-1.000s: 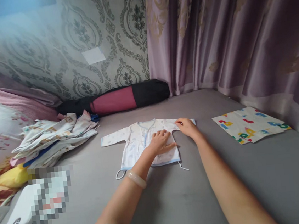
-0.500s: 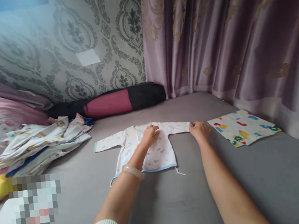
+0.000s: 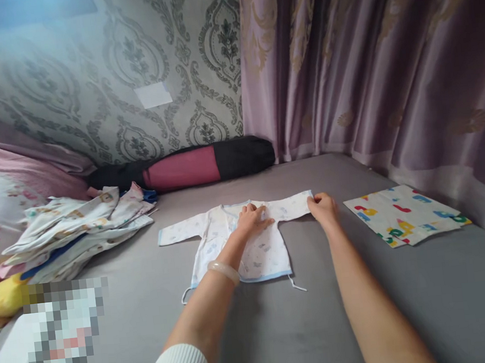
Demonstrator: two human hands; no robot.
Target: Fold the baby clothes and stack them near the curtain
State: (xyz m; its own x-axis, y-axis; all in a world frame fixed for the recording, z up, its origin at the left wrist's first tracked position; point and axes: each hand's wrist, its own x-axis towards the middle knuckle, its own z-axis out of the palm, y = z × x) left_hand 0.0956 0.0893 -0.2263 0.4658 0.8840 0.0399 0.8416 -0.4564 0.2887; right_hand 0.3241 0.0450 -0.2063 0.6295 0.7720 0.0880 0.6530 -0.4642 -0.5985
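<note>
A small white baby shirt (image 3: 261,254) with pale blue trim and a faint blue print lies spread on the grey bed sheet (image 3: 280,333). Its sleeves stretch out to both sides, and white ties hang from the bottom hem. My left hand (image 3: 251,221), with a pale bangle on the wrist, lies on the upper chest of the shirt, its fingers spread. At the end of the right-hand sleeve, my right hand (image 3: 324,210) pinches the cuff, which is slightly raised from the sheet.
A folded cloth with colourful shapes (image 3: 406,213) lies at the right. Left is a heap of baby clothes (image 3: 82,227), with a white object (image 3: 17,349) and a blurred patch nearer. A long black and maroon bag (image 3: 180,169) lies along the wall, beside purple curtains (image 3: 342,61).
My left hand's fingers have spread flatter on the shirt. My right hand still holds the cuff and has tilted the sleeve end slightly upward. The view has shifted a little left.
</note>
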